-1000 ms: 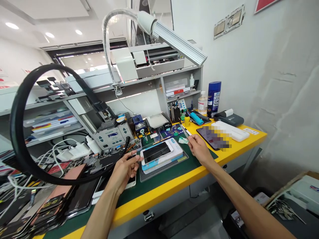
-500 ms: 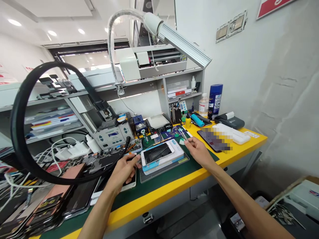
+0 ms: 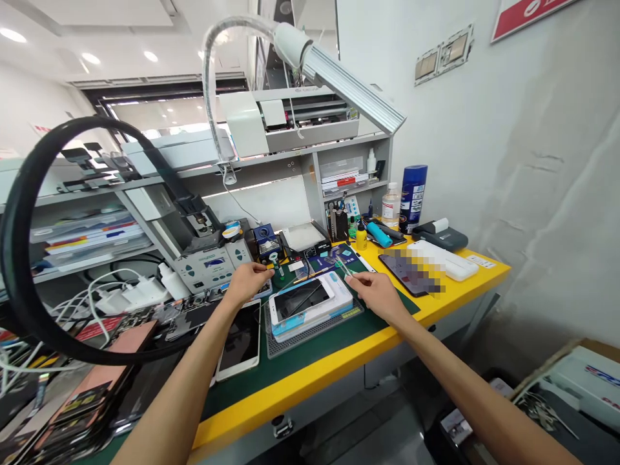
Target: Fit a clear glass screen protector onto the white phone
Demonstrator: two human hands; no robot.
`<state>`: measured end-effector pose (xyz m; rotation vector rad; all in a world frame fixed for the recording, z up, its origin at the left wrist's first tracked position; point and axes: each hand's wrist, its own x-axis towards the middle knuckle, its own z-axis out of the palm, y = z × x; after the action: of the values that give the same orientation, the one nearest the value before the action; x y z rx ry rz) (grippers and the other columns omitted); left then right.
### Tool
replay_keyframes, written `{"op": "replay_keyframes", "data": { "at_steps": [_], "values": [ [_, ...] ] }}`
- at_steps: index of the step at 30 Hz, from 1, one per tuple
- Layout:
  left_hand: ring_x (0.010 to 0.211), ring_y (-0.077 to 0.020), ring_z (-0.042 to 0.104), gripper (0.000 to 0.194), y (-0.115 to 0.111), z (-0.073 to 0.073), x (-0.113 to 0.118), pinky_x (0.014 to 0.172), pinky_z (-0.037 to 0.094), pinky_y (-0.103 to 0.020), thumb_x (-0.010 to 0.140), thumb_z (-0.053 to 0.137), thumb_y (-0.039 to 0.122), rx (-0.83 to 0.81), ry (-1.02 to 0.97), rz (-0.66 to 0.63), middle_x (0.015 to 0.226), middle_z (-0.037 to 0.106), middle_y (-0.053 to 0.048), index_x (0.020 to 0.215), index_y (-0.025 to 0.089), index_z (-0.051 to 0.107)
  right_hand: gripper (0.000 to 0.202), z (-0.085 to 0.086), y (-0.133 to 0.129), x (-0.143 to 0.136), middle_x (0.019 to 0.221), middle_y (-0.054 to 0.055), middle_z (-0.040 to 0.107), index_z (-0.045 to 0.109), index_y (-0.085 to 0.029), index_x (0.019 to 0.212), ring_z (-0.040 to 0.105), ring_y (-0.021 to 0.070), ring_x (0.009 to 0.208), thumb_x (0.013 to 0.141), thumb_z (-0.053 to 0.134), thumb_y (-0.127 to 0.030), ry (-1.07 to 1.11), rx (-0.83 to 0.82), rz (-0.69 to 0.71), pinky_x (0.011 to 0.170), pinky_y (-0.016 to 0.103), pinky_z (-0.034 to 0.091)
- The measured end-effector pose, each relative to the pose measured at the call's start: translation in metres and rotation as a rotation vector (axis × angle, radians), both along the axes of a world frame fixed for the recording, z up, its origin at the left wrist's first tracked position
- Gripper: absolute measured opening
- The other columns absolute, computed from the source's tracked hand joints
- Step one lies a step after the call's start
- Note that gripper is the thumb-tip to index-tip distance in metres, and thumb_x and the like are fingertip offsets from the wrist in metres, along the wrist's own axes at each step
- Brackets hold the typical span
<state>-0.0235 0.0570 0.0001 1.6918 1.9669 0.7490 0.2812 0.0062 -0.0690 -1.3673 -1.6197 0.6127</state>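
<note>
A white phone with a dark screen (image 3: 300, 302) lies on a white and blue box (image 3: 341, 296), which rests on a grey perforated pad (image 3: 290, 345). My left hand (image 3: 249, 282) is stretched out beyond the phone, fingers closed together beside a small green-and-white syringe-like tool (image 3: 276, 265); whether it grips anything is hidden. My right hand (image 3: 375, 294) pinches metal tweezers (image 3: 341, 266), whose tips point away from me over the dark blue mat. A white tablet (image 3: 241, 342) lies under and beside my left forearm.
A black hose (image 3: 12, 258) loops at the left over stacked phone parts (image 3: 92, 400). Behind stand a grey control station (image 3: 213, 268), a yellow bottle (image 3: 361, 237) and a blue spray can (image 3: 413, 199). A dark phone (image 3: 404, 271) lies at the right.
My left hand has moved forward, from beside the phone to the green-and-white tool, uncovering more of the tablet. My right hand still holds the tweezers. The view has shifted slightly.
</note>
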Motion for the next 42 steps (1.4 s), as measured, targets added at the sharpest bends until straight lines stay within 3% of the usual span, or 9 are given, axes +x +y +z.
{"op": "replay_keyframes", "data": {
  "at_steps": [5,9,15,19,21,23,32,37,42],
  "values": [
    [0.107,-0.0258,0.065,0.037,0.025,-0.003,0.008,0.089,0.057,-0.046,0.096,0.063,0.037,-0.089,0.026,-0.035,0.127,0.063,-0.01,0.126,0.016,0.061,0.038,0.014,0.004,-0.016,0.055,0.004,0.059,0.067,-0.019,0.066,0.05,0.0187,0.049,0.093,0.055,-0.044,-0.214,0.012,-0.005,0.052,0.031,0.03],
    [0.108,-0.0264,0.065,0.037,0.035,-0.008,0.013,0.089,0.057,-0.046,0.095,0.063,0.038,-0.102,0.013,-0.037,0.127,0.063,-0.009,0.126,0.016,0.061,0.019,0.014,0.005,-0.031,0.071,0.011,0.069,0.07,-0.016,0.088,0.061,0.0243,0.062,0.092,0.056,-0.028,-0.347,0.013,-0.065,0.054,0.031,0.03],
    [0.109,-0.0252,0.064,0.037,0.036,-0.014,0.01,0.09,0.057,-0.046,0.096,0.063,0.036,-0.061,-0.119,-0.067,0.129,0.062,-0.01,0.127,0.017,0.06,0.022,0.012,-0.005,-0.038,0.1,0.018,0.071,0.068,-0.014,0.104,0.067,0.0289,0.082,0.095,0.052,-0.025,-0.462,0.029,-0.075,0.059,0.031,0.034],
    [0.075,-0.0172,0.064,0.036,0.016,-0.005,-0.004,0.066,0.055,-0.031,0.092,0.067,0.04,0.073,-0.3,-0.145,0.092,0.068,-0.004,0.116,0.014,0.065,0.026,0.013,-0.011,-0.038,0.099,0.018,0.069,0.066,-0.012,0.109,0.066,0.0275,0.077,0.096,0.049,-0.026,-0.477,0.03,-0.064,0.059,0.032,0.037],
    [0.052,-0.0111,0.049,0.043,-0.001,0.004,-0.011,0.05,0.041,-0.025,0.084,0.073,0.045,0.148,-0.416,-0.219,0.063,0.055,0.004,0.114,0.015,0.067,0.029,0.013,-0.013,-0.037,0.098,0.017,0.068,0.066,-0.012,0.111,0.065,0.0258,0.073,0.097,0.048,-0.029,-0.466,0.022,-0.046,0.059,0.032,0.039],
    [0.047,-0.0086,0.04,0.049,-0.02,0.012,-0.016,0.048,0.034,-0.023,0.078,0.077,0.047,0.186,-0.528,-0.292,0.057,0.047,0.007,0.116,0.017,0.067,0.032,0.012,-0.014,-0.035,0.097,0.016,0.067,0.065,-0.012,0.113,0.064,0.0244,0.071,0.097,0.047,-0.034,-0.441,-0.004,-0.032,0.059,0.032,0.042],
    [0.05,-0.009,0.042,0.044,-0.08,0.028,-0.013,0.045,0.035,-0.023,0.075,0.081,0.044,0.062,-0.893,-0.538,0.064,0.053,0.0,0.106,0.014,0.072,0.046,0.0,-0.013,-0.023,0.075,0.007,0.064,0.065,-0.019,0.111,0.061,0.0236,0.064,0.092,0.049,-0.058,-0.174,0.004,-0.043,0.054,0.033,0.044],
    [0.06,-0.0114,0.048,0.04,-0.089,0.027,-0.011,0.042,0.036,-0.023,0.072,0.083,0.037,0.032,-0.994,-0.587,0.095,0.066,-0.011,0.104,0.015,0.074,0.048,-0.013,-0.013,-0.017,0.072,0.005,0.061,0.065,-0.019,0.11,0.056,0.0206,0.059,0.09,0.053,-0.061,-0.03,0.039,-0.094,0.051,0.031,0.043],
    [0.059,-0.0111,0.047,0.042,-0.086,0.028,-0.01,0.044,0.036,-0.023,0.077,0.08,0.034,0.027,-1.016,-0.625,0.097,0.066,-0.011,0.114,0.016,0.072,0.045,-0.018,-0.011,-0.016,0.069,0.003,0.059,0.067,-0.019,0.109,0.054,0.0186,0.057,0.09,0.057,-0.059,0.071,0.061,-0.089,0.049,0.029,0.041]
  ]
}}
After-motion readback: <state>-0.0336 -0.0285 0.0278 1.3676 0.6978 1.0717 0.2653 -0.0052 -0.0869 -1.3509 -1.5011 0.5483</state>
